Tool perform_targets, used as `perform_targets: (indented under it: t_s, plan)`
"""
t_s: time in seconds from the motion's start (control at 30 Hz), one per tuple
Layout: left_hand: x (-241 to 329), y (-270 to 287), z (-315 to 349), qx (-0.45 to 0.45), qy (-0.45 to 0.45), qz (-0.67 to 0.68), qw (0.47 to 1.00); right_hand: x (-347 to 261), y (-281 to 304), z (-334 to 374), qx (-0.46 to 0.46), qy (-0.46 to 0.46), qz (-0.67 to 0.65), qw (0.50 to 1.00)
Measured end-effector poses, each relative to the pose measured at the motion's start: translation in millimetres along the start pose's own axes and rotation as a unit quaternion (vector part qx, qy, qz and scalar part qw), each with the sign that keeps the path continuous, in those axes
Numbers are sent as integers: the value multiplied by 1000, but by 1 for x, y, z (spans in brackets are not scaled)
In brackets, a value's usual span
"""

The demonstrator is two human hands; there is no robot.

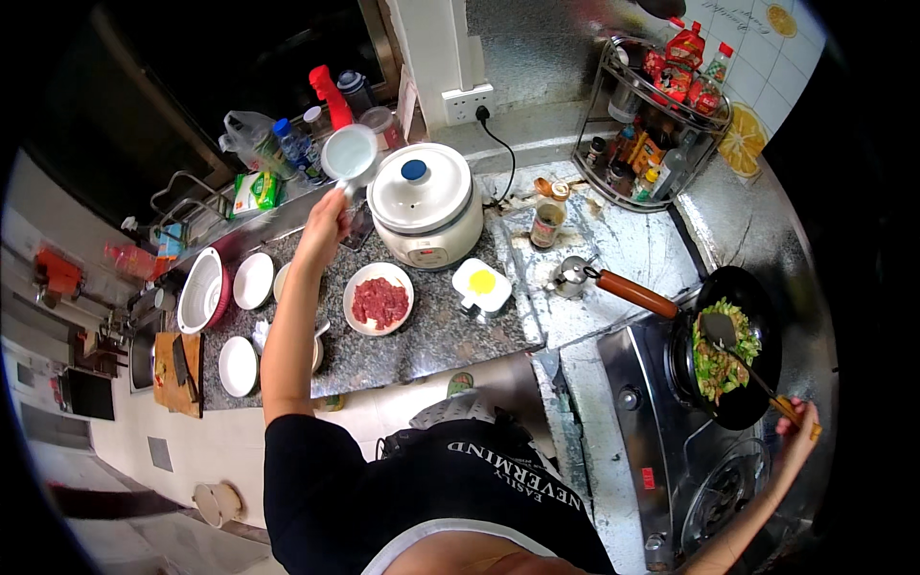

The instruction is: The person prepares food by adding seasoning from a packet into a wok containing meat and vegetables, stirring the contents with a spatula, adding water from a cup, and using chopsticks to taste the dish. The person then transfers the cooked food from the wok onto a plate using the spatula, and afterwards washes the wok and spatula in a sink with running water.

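Note:
Stretched out over the counter, my left hand (328,222) is closed round the handle of a round whitish water scoop (350,151), beside the white electric cooker (422,206) with its lid on. At the far right my right hand (797,431) grips the wooden handle of a spatula (719,331). The spatula's dark blade rests on chopped green vegetables (724,362) with brownish bits. They lie in a black wok (752,287) on the gas stove; its wooden handle points left. A plate of raw sliced meat (380,302) sits in front of the cooker.
A white dish with something yellow (482,282) lies right of the meat. A jar (547,225) and a small metal pot (571,276) stand near the wok handle. Bowls (254,281) and a chopping board with a knife (177,374) are left. A condiment rack (656,125) fills the back corner.

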State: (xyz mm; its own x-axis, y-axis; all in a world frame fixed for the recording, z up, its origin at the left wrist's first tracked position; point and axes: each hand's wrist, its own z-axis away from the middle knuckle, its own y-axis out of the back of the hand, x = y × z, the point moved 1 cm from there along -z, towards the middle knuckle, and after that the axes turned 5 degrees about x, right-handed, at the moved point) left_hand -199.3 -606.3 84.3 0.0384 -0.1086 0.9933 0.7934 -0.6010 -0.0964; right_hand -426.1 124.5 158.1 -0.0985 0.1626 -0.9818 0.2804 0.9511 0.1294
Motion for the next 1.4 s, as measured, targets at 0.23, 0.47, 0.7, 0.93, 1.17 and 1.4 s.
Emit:
perform_targets:
  t_s: [0.23, 0.47, 0.7, 0.93, 1.17, 1.4]
  plan:
    - [-175, 148, -67, 202, 97, 144, 964, -109, -19, 29, 113, -38, 191, 974]
    - [-290, 221, -142, 287, 141, 175, 931, -60, -72, 9, 141, -97, 1, 985]
    - [-286, 226, -140, 327, 107, 187, 920, -115, -55, 31, 131, -72, 249, 957]
    - [-330, 245, -168, 292, 88, 132, 943, -59, -105, 13, 61, 26, 214, 975]
    - [-311, 232, -156, 329, 101, 138, 929, -134, -83, 30, 71, -91, 225, 968]
    - [-268, 191, -132, 370, 152, 113, 910, -45, -77, 17, 190, -102, -34, 976]
